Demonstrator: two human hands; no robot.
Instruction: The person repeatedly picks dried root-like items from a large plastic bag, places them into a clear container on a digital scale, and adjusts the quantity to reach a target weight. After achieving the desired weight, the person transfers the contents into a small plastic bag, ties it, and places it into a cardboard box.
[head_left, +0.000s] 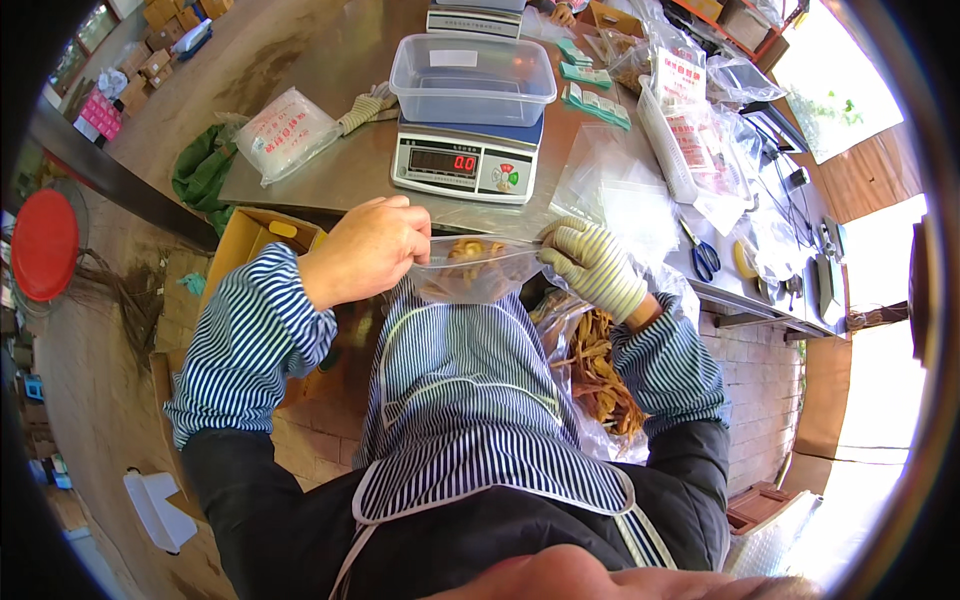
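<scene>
My bare left hand (369, 249) pinches the left corner of a clear plastic zip bag (474, 279). The bag's right corner is gripped by my right hand (596, 264), which wears a striped knit glove. Dried brown pieces, perhaps dried plant material, lie inside the bag, which hangs over my lap at the table edge. Just beyond it stands a digital scale (466, 163) with a red display showing 0.0. On the scale's blue platform rests an empty clear plastic tub (474, 82). Flat clear plastic bags (626, 206) lie to the right of the scale.
A pack of bags (287, 135) and a knit glove (367, 111) lie left of the scale. Blue-handled scissors (702, 255) and a white basket (664, 142) are at right. A sack of dried brown material (600, 375) stands beside my lap. Another person's hand (562, 13) shows at the far edge.
</scene>
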